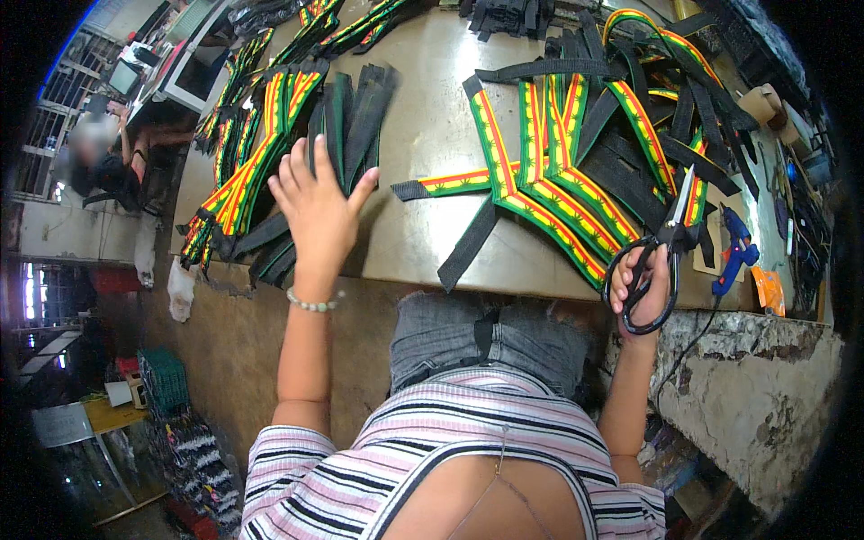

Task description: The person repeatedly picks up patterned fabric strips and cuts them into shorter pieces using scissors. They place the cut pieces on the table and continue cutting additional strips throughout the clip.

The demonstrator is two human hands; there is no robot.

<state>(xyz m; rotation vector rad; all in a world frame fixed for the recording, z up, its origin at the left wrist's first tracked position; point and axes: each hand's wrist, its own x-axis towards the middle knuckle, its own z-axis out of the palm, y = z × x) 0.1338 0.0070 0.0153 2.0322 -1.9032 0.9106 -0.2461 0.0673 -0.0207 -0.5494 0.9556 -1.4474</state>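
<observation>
My left hand (pixel 315 202), with a bead bracelet on the wrist, has its fingers spread over a bundle of black straps (pixel 360 117) beside a pile of green, yellow and red patterned straps (pixel 274 121) at the left of the metal table (pixel 432 135). My right hand (pixel 643 292) grips black-handled scissors (pixel 673 229) by the handles at the table's front edge, blades pointing up and away from me. Between my hands several patterned straps with black ends (pixel 565 211) lie fanned and overlapping, with more loose straps (pixel 666 90) heaped behind them at the right.
A blue glue gun (pixel 740 252) with a hanging cord, an orange packet (pixel 769 286) and cones (pixel 769 106) line the right edge. More black straps (pixel 504 13) lie at the back. Another person (pixel 103 171) is at the far left. A green crate (pixel 162 382) stands lower left.
</observation>
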